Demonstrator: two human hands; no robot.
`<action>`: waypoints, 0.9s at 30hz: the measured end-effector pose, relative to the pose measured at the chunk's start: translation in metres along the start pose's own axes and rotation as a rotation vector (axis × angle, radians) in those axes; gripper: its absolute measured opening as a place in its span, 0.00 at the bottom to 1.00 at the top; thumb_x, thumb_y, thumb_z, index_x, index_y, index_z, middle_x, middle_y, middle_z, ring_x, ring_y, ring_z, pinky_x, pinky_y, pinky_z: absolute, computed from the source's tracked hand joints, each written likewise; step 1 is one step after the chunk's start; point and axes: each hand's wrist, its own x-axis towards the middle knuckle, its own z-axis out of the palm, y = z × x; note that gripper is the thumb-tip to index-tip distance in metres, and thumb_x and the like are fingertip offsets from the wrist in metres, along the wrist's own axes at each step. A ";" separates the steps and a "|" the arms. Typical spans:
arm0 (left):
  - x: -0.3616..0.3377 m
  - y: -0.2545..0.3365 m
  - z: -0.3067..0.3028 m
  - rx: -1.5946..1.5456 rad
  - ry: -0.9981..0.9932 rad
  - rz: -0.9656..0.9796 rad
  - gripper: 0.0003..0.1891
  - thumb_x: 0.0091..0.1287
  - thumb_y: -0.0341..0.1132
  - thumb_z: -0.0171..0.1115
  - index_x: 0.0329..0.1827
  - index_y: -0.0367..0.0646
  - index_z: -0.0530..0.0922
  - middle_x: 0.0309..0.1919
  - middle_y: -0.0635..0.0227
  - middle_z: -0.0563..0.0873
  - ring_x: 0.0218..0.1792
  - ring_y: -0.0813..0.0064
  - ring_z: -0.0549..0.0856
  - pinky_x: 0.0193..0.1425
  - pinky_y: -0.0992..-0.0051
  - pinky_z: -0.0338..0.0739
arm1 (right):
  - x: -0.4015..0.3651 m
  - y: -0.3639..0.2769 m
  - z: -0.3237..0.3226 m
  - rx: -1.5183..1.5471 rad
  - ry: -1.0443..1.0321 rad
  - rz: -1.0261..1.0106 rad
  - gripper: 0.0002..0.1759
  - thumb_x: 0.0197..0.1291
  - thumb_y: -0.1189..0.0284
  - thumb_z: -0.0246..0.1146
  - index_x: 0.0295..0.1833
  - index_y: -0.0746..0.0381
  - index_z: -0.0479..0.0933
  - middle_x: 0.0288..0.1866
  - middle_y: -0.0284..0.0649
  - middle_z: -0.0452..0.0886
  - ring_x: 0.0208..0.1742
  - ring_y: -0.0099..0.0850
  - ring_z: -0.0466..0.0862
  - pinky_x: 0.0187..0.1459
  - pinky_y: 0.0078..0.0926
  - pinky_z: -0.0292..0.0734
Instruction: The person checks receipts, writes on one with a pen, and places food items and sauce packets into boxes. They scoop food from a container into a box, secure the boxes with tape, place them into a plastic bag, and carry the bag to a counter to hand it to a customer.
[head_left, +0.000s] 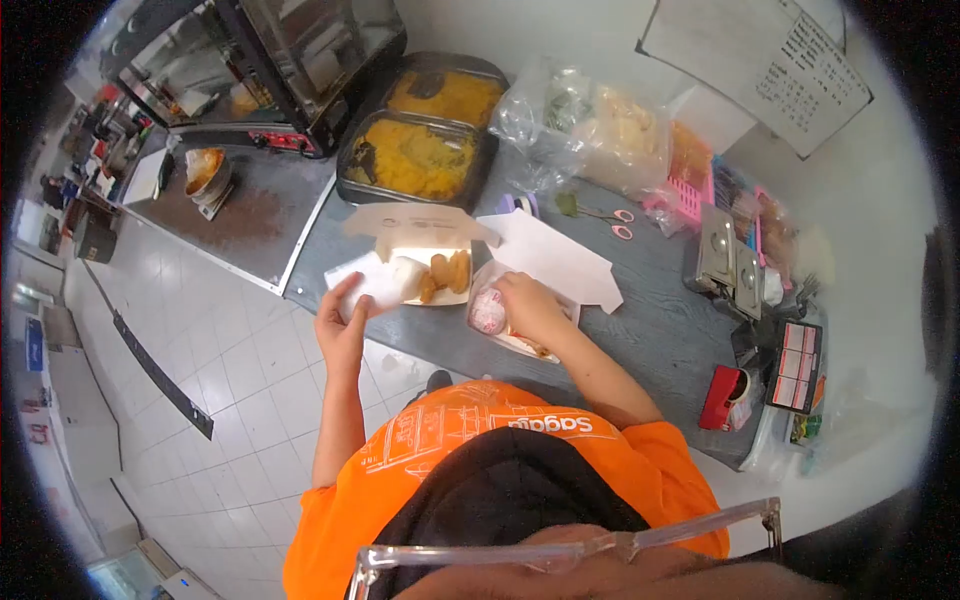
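While the left hand (342, 308) pinches paper (368, 277), the right hand (530, 306) dips into a box (521, 343).
Against its fingertips sits a ball (487, 312); whether they grasp it, I cannot tell.

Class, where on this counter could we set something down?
On the grey counter between the white lid, scissors, steel containers and red holder. It is crowded along the wall: black tray, plastic bags, pink basket.
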 end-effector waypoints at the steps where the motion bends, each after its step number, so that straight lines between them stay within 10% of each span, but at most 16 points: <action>1: -0.002 -0.008 -0.007 0.044 -0.066 -0.079 0.12 0.55 0.24 0.56 0.43 0.36 0.78 0.41 0.63 0.80 0.40 0.76 0.79 0.46 0.79 0.72 | 0.008 -0.006 0.006 -0.030 0.053 -0.049 0.12 0.45 0.79 0.53 0.39 0.65 0.73 0.44 0.46 0.74 0.46 0.42 0.74 0.46 0.35 0.71; 8: -0.035 -0.073 0.020 0.474 -0.635 -0.210 0.09 0.53 0.29 0.56 0.35 0.37 0.81 0.28 0.54 0.83 0.31 0.66 0.84 0.36 0.73 0.76 | 0.043 0.017 0.042 -0.081 0.119 -0.093 0.12 0.45 0.80 0.52 0.39 0.64 0.73 0.39 0.44 0.74 0.41 0.42 0.74 0.42 0.36 0.71; 14: -0.033 -0.186 0.086 0.566 -0.687 0.072 0.21 0.52 0.48 0.62 0.35 0.36 0.80 0.31 0.49 0.81 0.35 0.53 0.80 0.40 0.64 0.73 | 0.041 0.021 0.026 -0.121 0.004 -0.236 0.09 0.44 0.78 0.51 0.32 0.62 0.75 0.33 0.39 0.75 0.39 0.39 0.74 0.41 0.33 0.71; 27: -0.026 -0.118 0.089 0.396 -0.516 -0.180 0.22 0.52 0.50 0.62 0.32 0.36 0.80 0.31 0.50 0.80 0.36 0.55 0.80 0.40 0.64 0.73 | 0.025 -0.006 0.043 -0.389 -0.054 -0.200 0.19 0.47 0.75 0.51 0.48 0.63 0.73 0.51 0.39 0.74 0.42 0.36 0.75 0.45 0.33 0.70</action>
